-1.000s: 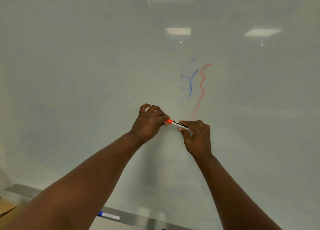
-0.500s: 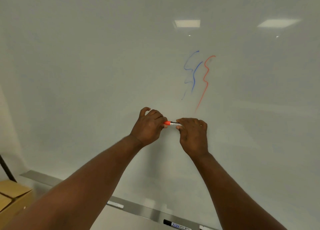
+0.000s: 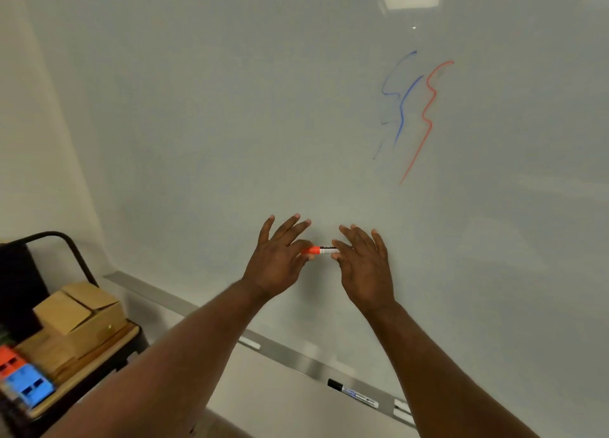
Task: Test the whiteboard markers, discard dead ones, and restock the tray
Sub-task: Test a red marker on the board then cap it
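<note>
i am holding the red marker (image 3: 321, 250) out in front of the whiteboard (image 3: 214, 107), with one hand at each end. my left hand (image 3: 280, 261) is pinching the red end with my thumb and one finger, and my other fingers are sticking up, spread wide. my right hand (image 3: 365, 267) is pinching the white end the same way, and its other fingers are pointing up and spreading apart too. the marker is lying sideways between my two hands, well above the tray.

up on the board, off to the right, blue wiggly lines (image 3: 402, 107) are sitting just beside one red wiggly line (image 3: 428, 114).

down low, the silver tray (image 3: 296, 363) is running along the bottom of the board. a marker with a black cap (image 3: 352, 393) is lying in it, near my right arm. a small white thing (image 3: 249, 343) is lying in the tray further left — i cannot tell what it is.

far to the left, a brown cardboard box (image 3: 79, 312) is sitting on a stand (image 3: 108, 342). a blue box (image 3: 28, 386) and an orange box (image 3: 8, 360) are sitting in front of it, both blurry.
</note>
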The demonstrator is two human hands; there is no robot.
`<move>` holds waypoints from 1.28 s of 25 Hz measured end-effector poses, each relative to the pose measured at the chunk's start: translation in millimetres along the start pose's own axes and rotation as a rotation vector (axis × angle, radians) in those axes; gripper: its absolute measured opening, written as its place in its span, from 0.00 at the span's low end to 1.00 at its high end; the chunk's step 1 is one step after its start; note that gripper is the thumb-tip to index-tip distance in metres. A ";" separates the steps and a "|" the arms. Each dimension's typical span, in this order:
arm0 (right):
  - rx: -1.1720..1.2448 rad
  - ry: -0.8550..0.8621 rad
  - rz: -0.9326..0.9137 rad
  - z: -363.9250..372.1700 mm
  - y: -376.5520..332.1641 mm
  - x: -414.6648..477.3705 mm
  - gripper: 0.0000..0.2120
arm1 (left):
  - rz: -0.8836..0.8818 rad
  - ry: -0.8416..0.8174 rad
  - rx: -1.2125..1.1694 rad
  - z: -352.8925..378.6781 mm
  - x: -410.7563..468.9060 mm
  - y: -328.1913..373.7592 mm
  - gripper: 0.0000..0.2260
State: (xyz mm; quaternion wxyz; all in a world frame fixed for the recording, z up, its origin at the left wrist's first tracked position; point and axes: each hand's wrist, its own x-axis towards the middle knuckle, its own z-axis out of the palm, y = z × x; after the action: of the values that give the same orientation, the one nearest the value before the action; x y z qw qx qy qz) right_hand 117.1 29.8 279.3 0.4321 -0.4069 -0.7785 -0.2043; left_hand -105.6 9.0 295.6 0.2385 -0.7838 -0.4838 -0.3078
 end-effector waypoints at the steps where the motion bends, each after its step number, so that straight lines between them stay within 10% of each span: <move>1: 0.016 -0.021 -0.005 4.5 -3.8 -4.5 0.23 | -0.016 -0.013 0.008 0.6 -8.6 -0.2 0.09; 32: 0.303 -0.450 -0.131 135.3 -272.6 -90.9 0.13 | -0.429 -0.279 0.148 -87.6 -294.5 -122.2 0.08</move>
State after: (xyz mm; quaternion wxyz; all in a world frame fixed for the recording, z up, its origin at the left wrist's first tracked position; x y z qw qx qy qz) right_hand -145.4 -80.7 138.7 0.2904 -0.3217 -0.9010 -0.0175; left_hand -339.0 -178.9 155.9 0.1554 -0.6786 -0.6883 -0.2040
